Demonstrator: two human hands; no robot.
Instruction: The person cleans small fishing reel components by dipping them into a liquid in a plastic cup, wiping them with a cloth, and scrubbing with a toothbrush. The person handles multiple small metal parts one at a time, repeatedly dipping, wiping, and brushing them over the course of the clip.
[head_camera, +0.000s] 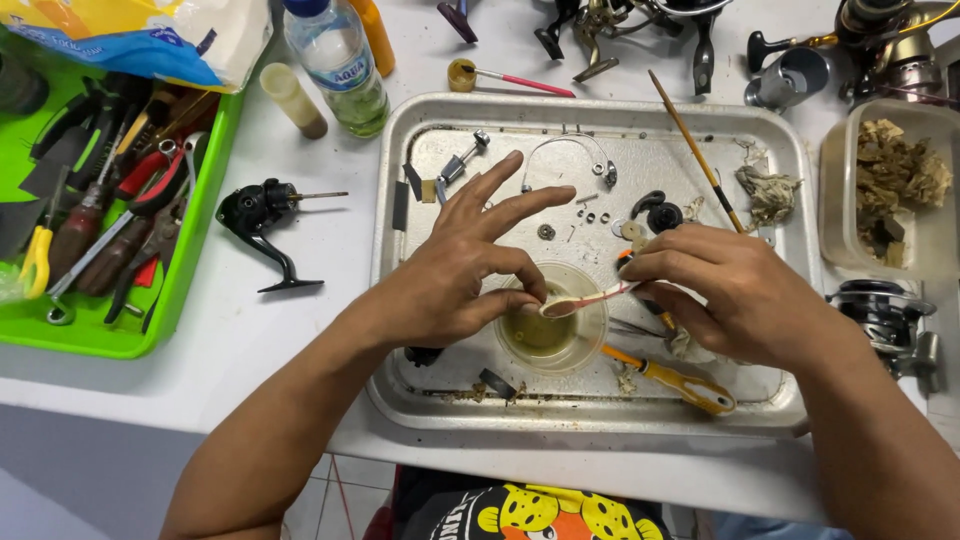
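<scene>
small parts crowd tray, bare rim

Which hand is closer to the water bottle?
Left. The left hand lies below and just right of the bottle, over the tray. The right hand is farther right, across the tray.

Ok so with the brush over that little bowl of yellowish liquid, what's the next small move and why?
Probably dip the brush head into the small bowl. The right hand holds the brush by its handle with the head at the left hand fingertips, which seem to pinch something small just above the liquid; what it is cannot be told.
</scene>
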